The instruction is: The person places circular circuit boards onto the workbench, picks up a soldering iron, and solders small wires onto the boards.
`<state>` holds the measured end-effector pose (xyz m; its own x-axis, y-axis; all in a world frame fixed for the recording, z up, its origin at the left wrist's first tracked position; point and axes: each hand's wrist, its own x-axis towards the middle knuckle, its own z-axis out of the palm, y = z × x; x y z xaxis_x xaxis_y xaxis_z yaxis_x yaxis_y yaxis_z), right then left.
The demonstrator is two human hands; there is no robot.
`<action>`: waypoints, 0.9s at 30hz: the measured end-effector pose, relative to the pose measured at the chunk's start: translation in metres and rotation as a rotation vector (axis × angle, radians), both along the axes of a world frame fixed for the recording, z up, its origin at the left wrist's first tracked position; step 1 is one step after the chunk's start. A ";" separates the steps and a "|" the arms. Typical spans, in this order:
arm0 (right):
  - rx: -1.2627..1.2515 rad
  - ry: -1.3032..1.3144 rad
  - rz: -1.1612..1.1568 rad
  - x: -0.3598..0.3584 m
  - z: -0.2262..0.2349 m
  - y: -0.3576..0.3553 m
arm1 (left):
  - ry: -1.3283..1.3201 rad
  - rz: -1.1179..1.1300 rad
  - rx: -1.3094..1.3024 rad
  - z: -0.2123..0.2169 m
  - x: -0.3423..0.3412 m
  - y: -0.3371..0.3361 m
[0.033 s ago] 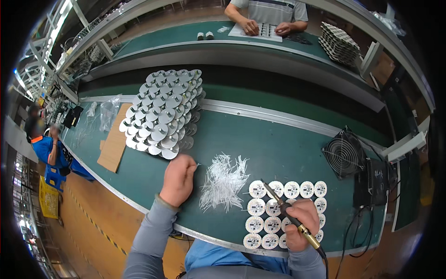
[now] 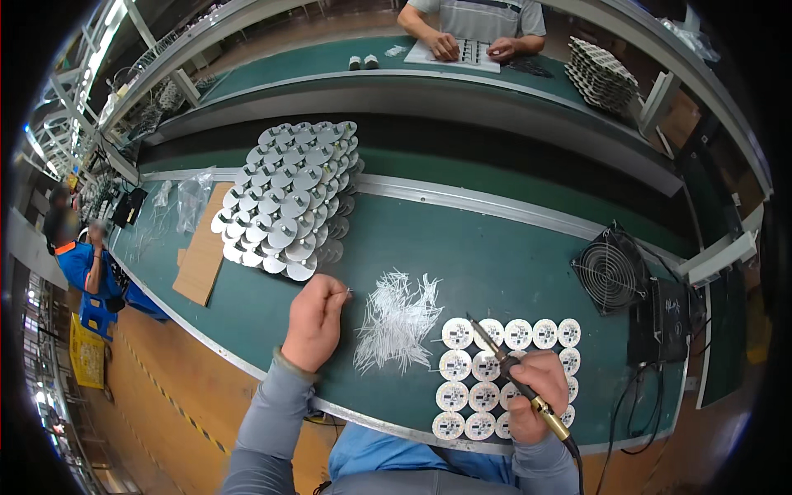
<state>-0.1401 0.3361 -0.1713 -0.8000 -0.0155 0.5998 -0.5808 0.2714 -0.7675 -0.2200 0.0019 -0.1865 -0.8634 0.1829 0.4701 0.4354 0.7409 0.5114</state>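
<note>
Gripping the soldering iron [image 2: 518, 375] in my right hand [image 2: 535, 394], tip over the round white boards [image 2: 503, 363] laid out on the green desk [image 2: 495, 264]. Left hand [image 2: 313, 320] pinches one thin wire, with the white wire pile [image 2: 398, 318] right between my hands. Stacked discs [image 2: 290, 198] sit further back.
</note>
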 end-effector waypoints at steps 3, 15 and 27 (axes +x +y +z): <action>-0.146 -0.048 0.054 0.004 -0.005 0.004 | -0.604 -0.100 0.780 0.029 0.034 0.037; 0.227 -0.217 0.126 0.005 0.016 -0.026 | -0.775 -0.373 0.667 0.033 0.078 0.091; 0.292 -0.185 0.102 0.005 0.014 -0.025 | -0.472 -0.304 0.366 0.033 0.076 0.101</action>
<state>-0.1350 0.3116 -0.1572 -0.8801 -0.2501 0.4036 -0.4746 0.4430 -0.7605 -0.1438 0.1027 -0.1534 -0.9269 0.3510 0.1330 0.2655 0.3627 0.8933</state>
